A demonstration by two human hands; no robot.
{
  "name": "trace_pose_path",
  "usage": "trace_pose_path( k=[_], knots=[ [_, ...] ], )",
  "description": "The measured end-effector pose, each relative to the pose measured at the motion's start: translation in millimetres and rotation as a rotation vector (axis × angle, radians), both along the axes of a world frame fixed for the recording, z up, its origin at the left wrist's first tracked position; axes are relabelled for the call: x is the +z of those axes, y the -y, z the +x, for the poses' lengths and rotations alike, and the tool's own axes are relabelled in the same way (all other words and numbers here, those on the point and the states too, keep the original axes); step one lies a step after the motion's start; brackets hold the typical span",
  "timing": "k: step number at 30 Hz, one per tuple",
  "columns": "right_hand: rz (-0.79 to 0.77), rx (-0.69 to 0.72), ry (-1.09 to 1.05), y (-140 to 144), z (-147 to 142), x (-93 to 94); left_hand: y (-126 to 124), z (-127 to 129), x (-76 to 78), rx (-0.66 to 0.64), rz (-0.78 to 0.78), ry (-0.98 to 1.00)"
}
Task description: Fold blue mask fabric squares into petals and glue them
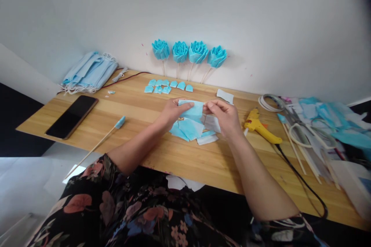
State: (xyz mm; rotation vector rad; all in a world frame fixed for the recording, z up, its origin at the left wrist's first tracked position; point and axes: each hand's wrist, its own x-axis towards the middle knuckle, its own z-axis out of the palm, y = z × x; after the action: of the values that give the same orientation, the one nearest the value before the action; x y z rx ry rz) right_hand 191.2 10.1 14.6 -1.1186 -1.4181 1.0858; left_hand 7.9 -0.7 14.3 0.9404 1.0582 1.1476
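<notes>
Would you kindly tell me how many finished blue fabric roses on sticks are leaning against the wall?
4. They stand in a row against the white wall behind the wooden table: first blue fabric rose, second, third, fourth. None appears hidden.

A wooden table (pixel 139 114) bears a phone (pixel 72 116), masks (pixel 89 71) and a glue gun (pixel 261 127).

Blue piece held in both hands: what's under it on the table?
Under the blue piece, held between the left hand and right hand, lies a loose pile of blue and white cut pieces on the wooden table. The hands cover part of the pile.
</notes>
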Motion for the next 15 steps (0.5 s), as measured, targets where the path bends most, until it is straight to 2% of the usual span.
trace_pose_path(
  k=[3,7,10,15],
  knots=[
    [-0.066,0.020,-0.100,-2.1,3.5,0.5,-0.3,-0.9,1.2,-0.013,-0.005,0.047],
    [-0.141,0.090,-0.133,-4.0,5.2,-2.0,1.0,-1.0,3.4,-0.019,-0.050,0.094],
    [-0.156,0.146,-0.116,-1.8,1.7,-3.0,2.0,0.1,2.8,-0.025,-0.056,0.094],
    [-0.159,0.122,-0.038,2.0,-4.2,-1.0,2.0,1.8,-0.7,-0.065,-0.033,0.082]
  ],
)
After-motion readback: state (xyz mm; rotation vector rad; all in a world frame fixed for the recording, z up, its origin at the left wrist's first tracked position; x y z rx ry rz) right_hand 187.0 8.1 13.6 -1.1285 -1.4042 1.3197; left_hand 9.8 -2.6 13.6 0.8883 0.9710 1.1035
